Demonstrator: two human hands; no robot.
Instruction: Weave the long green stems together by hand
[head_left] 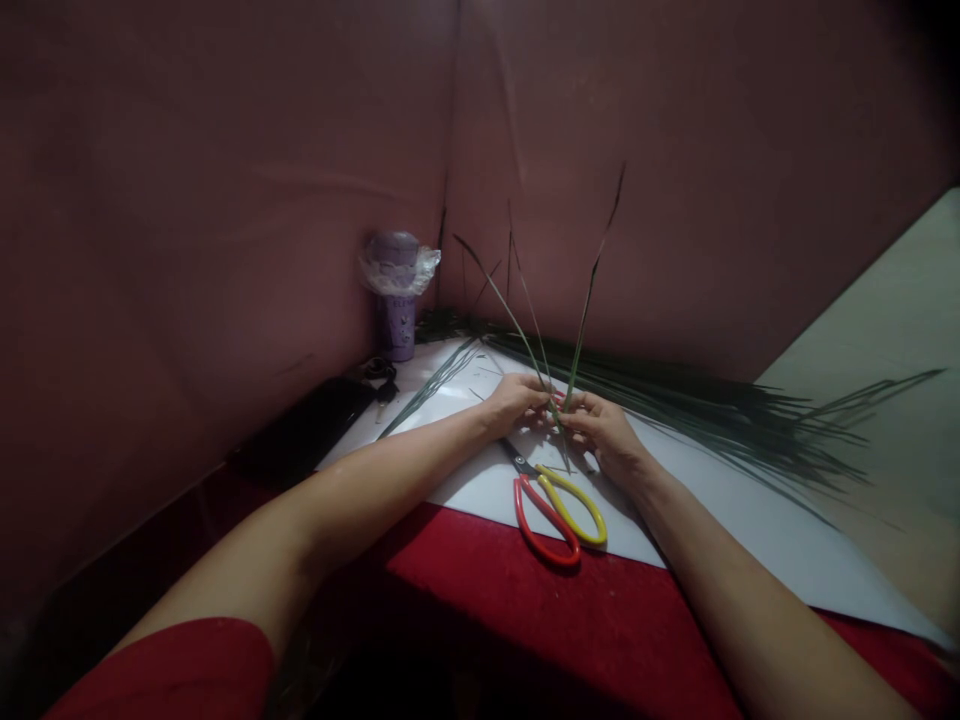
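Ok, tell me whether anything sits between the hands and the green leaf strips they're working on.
Nothing visible: the left hand and right hand already grip the leaf strips. The scissors lie nearer the person, clear of them.

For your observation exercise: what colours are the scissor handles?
One red, one yellow, on the scissors, seen in the head view.

There is one view only, from a camera worn on the person's head, looking forward and down along both forearms. It sits close: the left hand (516, 398) and right hand (604, 428) meet near the middle of the frame, with the scissors (555, 505) just nearer. The white sheet (750, 520) runs off to the right, and the far half of the frame is filled by reddish walls (225, 200) meeting in a corner. The edges bend outward, as from a wide lens.
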